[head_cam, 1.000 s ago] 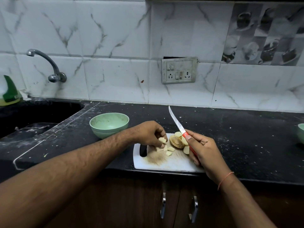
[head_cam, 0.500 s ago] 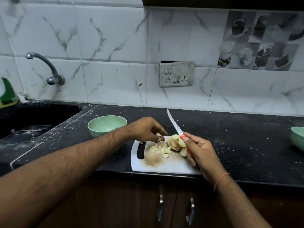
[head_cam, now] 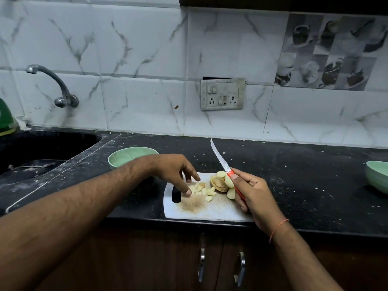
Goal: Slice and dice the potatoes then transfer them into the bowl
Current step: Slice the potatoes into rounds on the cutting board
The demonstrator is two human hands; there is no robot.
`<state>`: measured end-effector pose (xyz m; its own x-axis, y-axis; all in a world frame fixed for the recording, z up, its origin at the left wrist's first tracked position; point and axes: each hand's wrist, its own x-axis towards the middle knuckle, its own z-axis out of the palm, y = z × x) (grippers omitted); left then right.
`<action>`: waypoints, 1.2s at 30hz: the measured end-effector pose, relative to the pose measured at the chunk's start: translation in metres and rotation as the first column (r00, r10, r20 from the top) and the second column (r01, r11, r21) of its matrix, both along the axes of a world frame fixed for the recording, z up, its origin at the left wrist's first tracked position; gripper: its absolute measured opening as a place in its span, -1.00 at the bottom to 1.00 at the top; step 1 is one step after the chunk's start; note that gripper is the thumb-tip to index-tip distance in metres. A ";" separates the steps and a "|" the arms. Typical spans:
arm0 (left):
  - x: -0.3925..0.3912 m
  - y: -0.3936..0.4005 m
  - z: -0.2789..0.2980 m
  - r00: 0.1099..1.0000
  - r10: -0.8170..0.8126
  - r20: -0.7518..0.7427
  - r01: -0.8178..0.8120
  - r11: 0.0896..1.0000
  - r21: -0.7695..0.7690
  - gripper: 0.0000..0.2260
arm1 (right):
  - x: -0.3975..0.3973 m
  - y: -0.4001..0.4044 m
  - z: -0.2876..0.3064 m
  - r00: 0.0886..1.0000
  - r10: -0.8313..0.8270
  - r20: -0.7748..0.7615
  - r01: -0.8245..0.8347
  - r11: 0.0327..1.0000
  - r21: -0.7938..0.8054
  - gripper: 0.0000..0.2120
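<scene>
A white cutting board (head_cam: 212, 208) lies at the counter's front edge. On it are several diced potato pieces (head_cam: 204, 191) and, to their right, larger potato slices (head_cam: 220, 182). My left hand (head_cam: 178, 171) hovers over the board's left part, fingers spread and pointing down, its fingertips at the diced pieces. My right hand (head_cam: 252, 192) grips a red-handled knife (head_cam: 222, 162) whose blade points up and away. A pale green bowl (head_cam: 128, 156) stands behind my left forearm, partly hidden by it.
A second green bowl (head_cam: 378, 175) sits at the right edge of the black counter (head_cam: 294, 179). A dark sink (head_cam: 31, 156) with a wall tap (head_cam: 54, 85) is at the left. A wall socket plate (head_cam: 222, 94) is behind, and cabinet handles (head_cam: 222, 265) below.
My left hand has uncurled from pinching the diced pieces and now spreads its fingers over them. The knife hand has stayed almost still, blade raised.
</scene>
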<state>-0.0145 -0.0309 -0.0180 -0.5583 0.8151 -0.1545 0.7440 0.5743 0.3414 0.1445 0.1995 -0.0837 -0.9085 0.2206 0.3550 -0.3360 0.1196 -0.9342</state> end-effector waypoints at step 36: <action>0.009 0.036 -0.019 0.954 0.236 0.183 -0.294 0.853 0.431 -0.71 | -0.003 0.003 -0.002 1.000 0.009 -0.009 -0.010 0.999 -0.041 -0.76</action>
<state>-0.0060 0.0053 -0.0369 -0.7638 0.6355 0.1129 0.5231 0.5069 0.6851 0.1411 0.2026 -0.0858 -0.9073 0.2265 0.3541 -0.3454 0.0782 -0.9352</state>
